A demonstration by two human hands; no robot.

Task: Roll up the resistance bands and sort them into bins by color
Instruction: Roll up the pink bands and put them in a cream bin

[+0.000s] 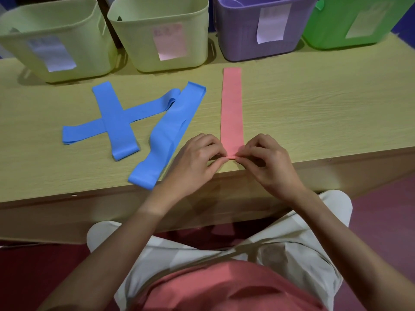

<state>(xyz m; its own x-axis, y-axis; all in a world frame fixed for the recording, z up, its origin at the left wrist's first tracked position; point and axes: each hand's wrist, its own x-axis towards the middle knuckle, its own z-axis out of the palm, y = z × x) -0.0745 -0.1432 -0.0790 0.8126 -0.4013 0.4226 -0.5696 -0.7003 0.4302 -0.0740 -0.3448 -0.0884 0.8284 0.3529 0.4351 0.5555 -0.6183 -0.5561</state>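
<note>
A pink resistance band lies flat and straight on the wooden table, running from the bins toward me. Its near end is folded into a small first turn. My left hand and my right hand both pinch that folded end from either side, near the table's front edge. Three blue bands lie to the left: two crossed over each other and one long one slanting toward the front edge.
Along the back stand two pale yellow-green bins, a purple bin and a green bin, each with a paper label. The purple bin holds something purple. My lap is below the table's front edge.
</note>
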